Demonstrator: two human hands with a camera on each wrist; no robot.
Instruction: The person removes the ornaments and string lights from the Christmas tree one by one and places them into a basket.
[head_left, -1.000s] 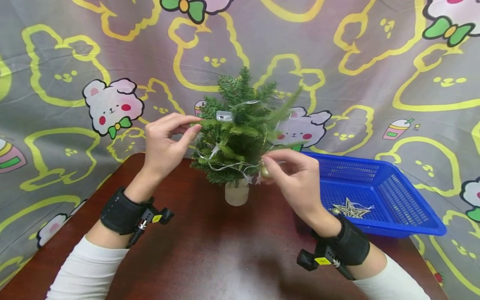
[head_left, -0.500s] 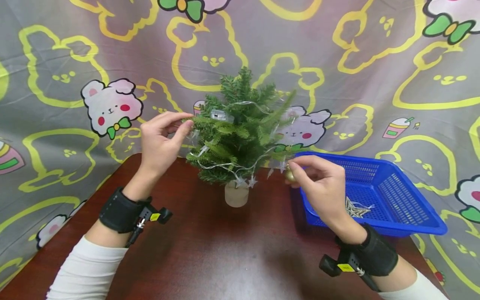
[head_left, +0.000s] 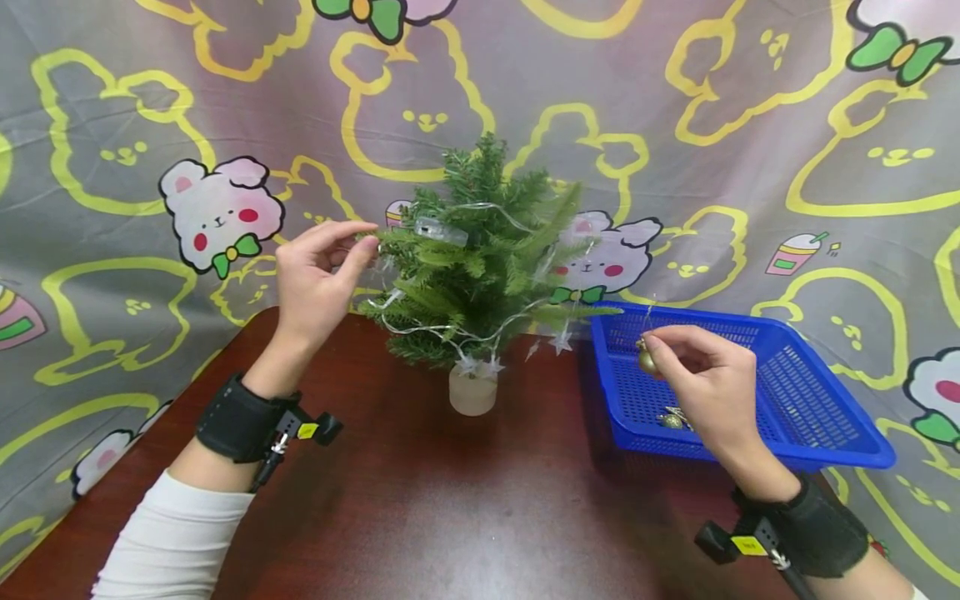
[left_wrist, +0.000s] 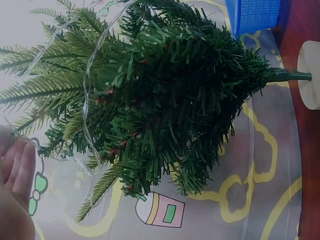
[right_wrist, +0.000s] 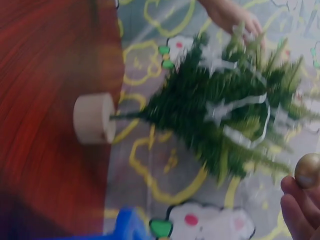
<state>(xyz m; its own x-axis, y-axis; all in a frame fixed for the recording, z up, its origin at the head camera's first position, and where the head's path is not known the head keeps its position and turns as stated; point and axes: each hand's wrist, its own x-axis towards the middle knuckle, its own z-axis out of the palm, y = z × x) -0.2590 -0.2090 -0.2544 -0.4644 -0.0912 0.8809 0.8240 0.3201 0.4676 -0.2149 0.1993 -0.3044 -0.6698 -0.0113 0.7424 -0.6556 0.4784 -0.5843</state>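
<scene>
A small artificial Christmas tree (head_left: 487, 250) stands upright on a round wooden base (head_left: 473, 392). A clear string of star lights (head_left: 561, 340) winds round it, with a silvery battery box (head_left: 441, 231) among the upper branches. At the tree's left side, my left hand (head_left: 318, 275) pinches a branch tip between thumb and fingers; the left wrist view shows only part of this hand (left_wrist: 17, 195). My right hand (head_left: 708, 375) holds a gold ball ornament (head_left: 647, 360) by its top, above the blue basket and apart from the tree. The gold ball (right_wrist: 308, 171) also shows in the right wrist view.
The blue plastic basket (head_left: 840, 408) sits on the table's right side, partly behind my right hand. Inside it lies a small gold ball (head_left: 672, 421), with other ornaments mostly hidden. A patterned curtain (head_left: 825, 250) hangs behind the dark wooden table (head_left: 420, 517).
My right hand has moved right with the gold ball, away from the tree to over the basket. My left hand has shifted slightly left, and the tree's branches with it.
</scene>
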